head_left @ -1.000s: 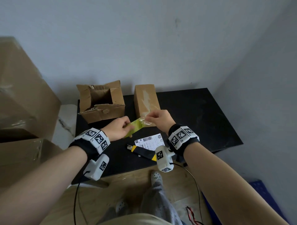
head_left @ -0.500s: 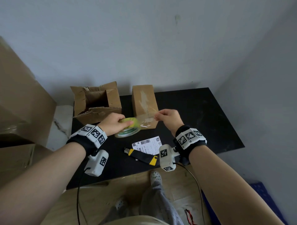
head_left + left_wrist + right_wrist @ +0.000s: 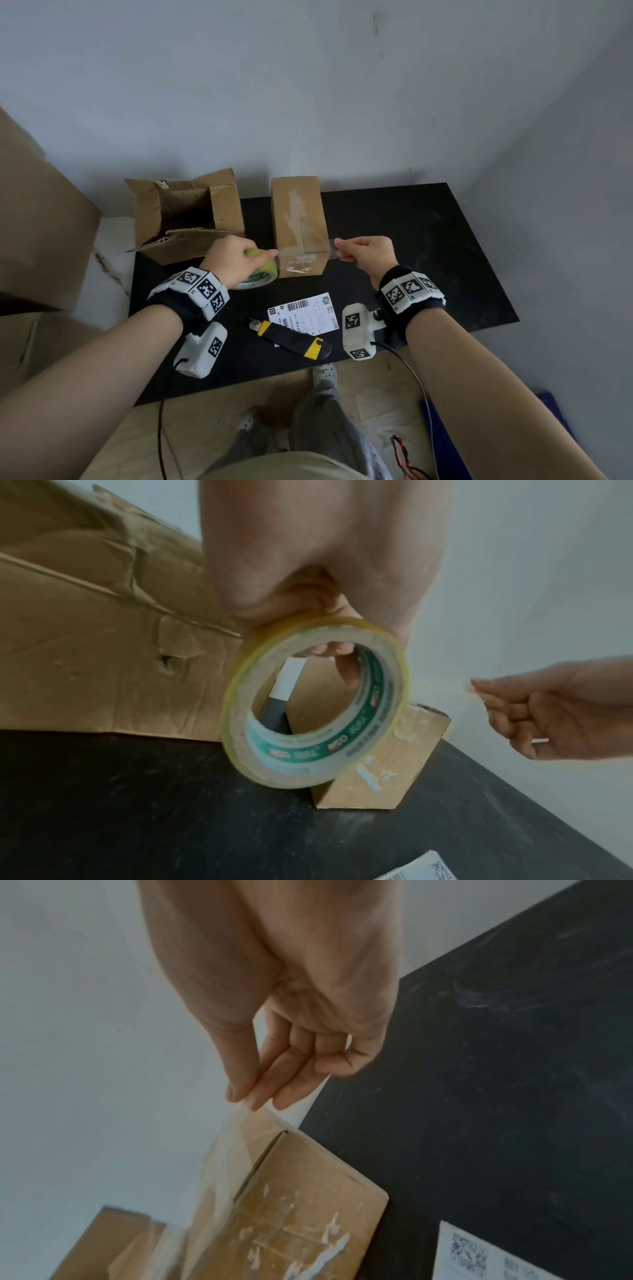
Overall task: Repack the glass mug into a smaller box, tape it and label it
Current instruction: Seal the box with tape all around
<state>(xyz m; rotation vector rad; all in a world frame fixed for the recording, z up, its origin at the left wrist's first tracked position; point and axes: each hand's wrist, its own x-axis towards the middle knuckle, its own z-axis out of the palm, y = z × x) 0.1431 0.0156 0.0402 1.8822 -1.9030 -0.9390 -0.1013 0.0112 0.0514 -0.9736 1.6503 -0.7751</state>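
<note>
A small closed cardboard box [image 3: 298,222] [image 3: 380,761] [image 3: 301,1204] stands on the black table [image 3: 411,246], with old tape marks on top. My left hand [image 3: 236,260] [image 3: 322,561] grips a yellow-green tape roll [image 3: 260,274] [image 3: 315,704] just left of the box. My right hand [image 3: 366,251] [image 3: 274,1042] [image 3: 548,712] pinches the free end of a clear tape strip [image 3: 305,255] [image 3: 222,1164], stretched from the roll across the box's near end. The mug is not visible.
A larger open, torn box [image 3: 186,216] [image 3: 103,642] stands at the table's back left. A shipping label [image 3: 303,313] [image 3: 514,1259] and a black-and-yellow utility knife [image 3: 291,339] lie near the front edge. Big cartons [image 3: 41,222] stack on the left.
My hands have moved apart, pulling out more tape: the roll went to the box's left side and the right hand to its right, so the strip now spans the box.
</note>
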